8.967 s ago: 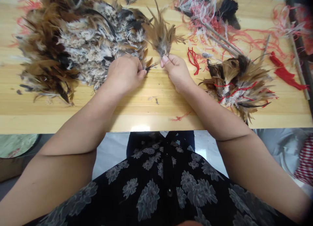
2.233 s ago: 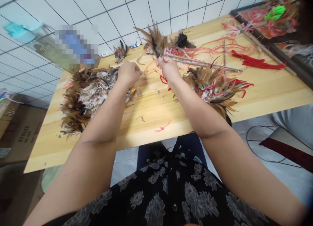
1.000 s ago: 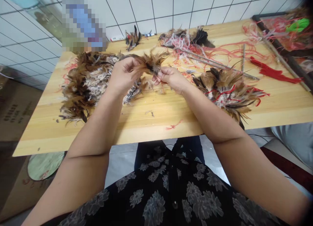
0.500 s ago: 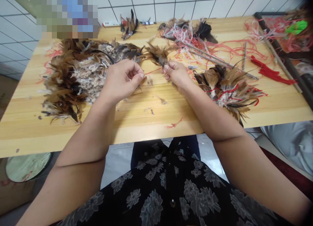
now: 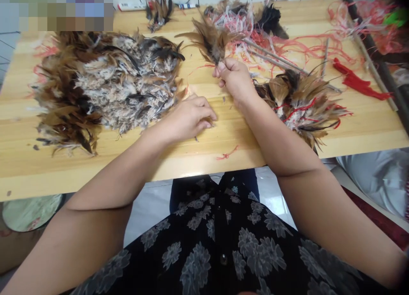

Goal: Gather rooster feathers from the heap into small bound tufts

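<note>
Feathers (image 5: 213, 44) in right hand (image 5: 235, 76), tray (image 5: 351, 13) holding strands (image 5: 383, 40)

Two hands in play, the left hand (image 5: 191, 116) at centre and the right hand (image 5: 234, 75) just above and to its right. Feather groups: one held bunch (image 5: 212, 39) at upper centre, one big pile (image 5: 124, 84) filling the left, one red-threaded bundle (image 5: 303, 105) to the right, one small bunch (image 5: 159, 12) along the top, and one black clump (image 5: 271, 20) at upper right. Two markers (image 5: 129, 7) up top. Four thin sticks (image 5: 275, 56), upper right. One red strip (image 5: 361, 80) at right, one green item (image 5: 396, 17) in the corner. Single feathers and tangled strings (image 5: 300, 44): too jumbled to count!
</note>
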A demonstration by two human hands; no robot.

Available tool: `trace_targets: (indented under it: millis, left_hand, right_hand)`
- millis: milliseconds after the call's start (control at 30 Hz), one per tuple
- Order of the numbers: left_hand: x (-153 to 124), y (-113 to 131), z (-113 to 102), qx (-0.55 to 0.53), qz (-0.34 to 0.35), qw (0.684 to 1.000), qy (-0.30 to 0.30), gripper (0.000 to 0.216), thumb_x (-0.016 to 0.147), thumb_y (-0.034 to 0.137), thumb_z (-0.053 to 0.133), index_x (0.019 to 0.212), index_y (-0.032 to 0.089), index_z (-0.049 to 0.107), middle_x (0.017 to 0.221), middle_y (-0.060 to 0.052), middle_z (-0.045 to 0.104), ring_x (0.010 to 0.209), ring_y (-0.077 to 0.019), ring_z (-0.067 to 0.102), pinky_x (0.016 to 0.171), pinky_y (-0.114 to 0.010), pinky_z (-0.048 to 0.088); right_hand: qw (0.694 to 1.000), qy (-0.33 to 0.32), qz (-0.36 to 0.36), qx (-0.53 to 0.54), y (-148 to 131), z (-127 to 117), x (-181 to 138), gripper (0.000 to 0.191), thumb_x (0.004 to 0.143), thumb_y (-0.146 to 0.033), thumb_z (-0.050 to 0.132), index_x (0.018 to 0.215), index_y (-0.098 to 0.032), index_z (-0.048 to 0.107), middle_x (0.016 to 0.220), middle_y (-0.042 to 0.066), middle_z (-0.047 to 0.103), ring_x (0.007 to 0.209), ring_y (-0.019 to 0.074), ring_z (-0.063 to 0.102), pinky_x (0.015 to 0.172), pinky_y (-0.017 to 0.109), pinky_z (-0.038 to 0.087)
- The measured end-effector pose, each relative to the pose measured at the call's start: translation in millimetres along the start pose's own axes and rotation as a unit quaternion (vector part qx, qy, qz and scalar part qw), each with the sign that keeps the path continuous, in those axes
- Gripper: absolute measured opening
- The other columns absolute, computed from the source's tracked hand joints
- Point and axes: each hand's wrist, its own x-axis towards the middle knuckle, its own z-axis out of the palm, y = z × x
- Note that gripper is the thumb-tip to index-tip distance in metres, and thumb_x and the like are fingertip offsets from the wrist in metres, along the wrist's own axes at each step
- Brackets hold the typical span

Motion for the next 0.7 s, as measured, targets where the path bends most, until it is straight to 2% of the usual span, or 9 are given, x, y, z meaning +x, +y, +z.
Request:
trace_targets:
  millis: [100,200,267,333,400,500,533,600,700]
  left_hand:
    - [3.9,-4.5,11.9,-0.007,-0.017,1.000,-0.004,0.025,0.108,0.006,0.079,0.111,0.028,0.091,0.114,-0.008,0.086,0.114,-0.0335,0.084,0.124,-0.058,0.067]
    - [4.9,-7.2,14.7,0.015,-0.015,1.000,0.000,0.025,0.109,0.007,0.073,0.102,0.027,0.085,0.109,-0.009,0.083,0.116,-0.0360,0.081,0.127,-0.062,0.065]
    - [4.7,-8.5,13.3,0.027,-0.012,1.000,0.001,0.024,0.109,0.008,0.069,0.101,0.027,0.080,0.108,-0.009,0.082,0.119,-0.0377,0.081,0.130,-0.064,0.063]
    - [4.1,-10.5,10.0,0.026,-0.012,1.000,0.013,0.021,0.109,0.009,0.066,0.102,0.027,0.074,0.107,-0.008,0.081,0.120,-0.0378,0.081,0.133,-0.065,0.062]
    - [3.2,-12.8,5.2,0.017,-0.024,0.999,0.041,0.018,0.110,0.011,0.065,0.107,0.028,0.071,0.109,-0.007,0.082,0.116,-0.0364,0.082,0.126,-0.061,0.065]
    - [1.7,-14.3,-3.8,0.003,-0.071,0.990,0.119,0.008,0.119,0.024,0.067,0.113,0.029,0.069,0.110,-0.005,0.083,0.106,-0.0324,0.082,0.106,-0.050,0.070]
    - [1.3,-13.8,-6.8,-0.004,-0.087,0.985,0.148,0.009,0.123,0.031,0.069,0.114,0.030,0.069,0.109,-0.004,0.083,0.102,-0.0311,0.081,0.102,-0.049,0.069]
    - [0.5,-11.8,-12.3,-0.024,-0.111,0.974,0.195,0.019,0.127,0.047,0.073,0.115,0.031,0.070,0.105,-0.002,0.083,0.099,-0.0295,0.079,0.100,-0.047,0.068]
    - [-0.1,-8.9,-18.4,-0.061,-0.133,0.964,0.222,0.032,0.128,0.062,0.074,0.119,0.031,0.074,0.106,-0.003,0.084,0.102,-0.0308,0.081,0.105,-0.050,0.066]
  right_hand:
    - [0.999,-0.029,-0.040,-0.009,14.7,-1.2,6.8,0.049,0.127,-0.023,0.064,0.078,-0.028,0.055,0.100,0.004,0.079,0.090,0.0145,0.065,0.089,0.026,0.061]
    - [0.996,-0.037,-0.069,-0.041,23.6,-3.4,10.2,0.047,0.123,-0.024,0.063,0.077,-0.029,0.053,0.088,0.000,0.068,0.091,0.0155,0.062,0.098,0.029,0.058]
    - [0.993,-0.048,-0.081,-0.070,22.5,-5.1,9.3,0.047,0.120,-0.023,0.061,0.075,-0.030,0.053,0.082,-0.001,0.061,0.091,0.0170,0.061,0.105,0.031,0.057]
    - [0.990,-0.059,-0.081,-0.104,16.1,-6.1,6.0,0.048,0.120,-0.023,0.061,0.073,-0.031,0.054,0.084,0.000,0.060,0.098,0.0198,0.063,0.112,0.034,0.056]
    - [0.986,-0.045,-0.061,-0.147,6.4,-5.5,1.1,0.051,0.120,-0.021,0.063,0.072,-0.032,0.055,0.093,0.003,0.066,0.112,0.0230,0.069,0.122,0.037,0.055]
    - [0.981,0.001,-0.024,-0.191,-9.1,-1.8,-8.1,0.054,0.123,-0.016,0.067,0.071,-0.030,0.056,0.107,0.007,0.067,0.135,0.0248,0.071,0.133,0.038,0.052]
    - [0.982,0.004,-0.019,-0.189,-13.6,-0.1,-11.6,0.055,0.124,-0.016,0.067,0.071,-0.029,0.056,0.105,0.006,0.064,0.135,0.0236,0.070,0.134,0.036,0.052]
    - [0.987,-0.010,-0.008,-0.160,-20.9,3.3,-19.2,0.058,0.126,-0.015,0.066,0.070,-0.027,0.058,0.092,0.002,0.055,0.118,0.0189,0.067,0.127,0.031,0.052]
    - [0.996,-0.060,0.011,-0.063,-26.6,8.0,-30.0,0.058,0.128,-0.012,0.067,0.071,-0.023,0.060,0.078,-0.004,0.047,0.086,0.0129,0.049,0.106,0.026,0.053]
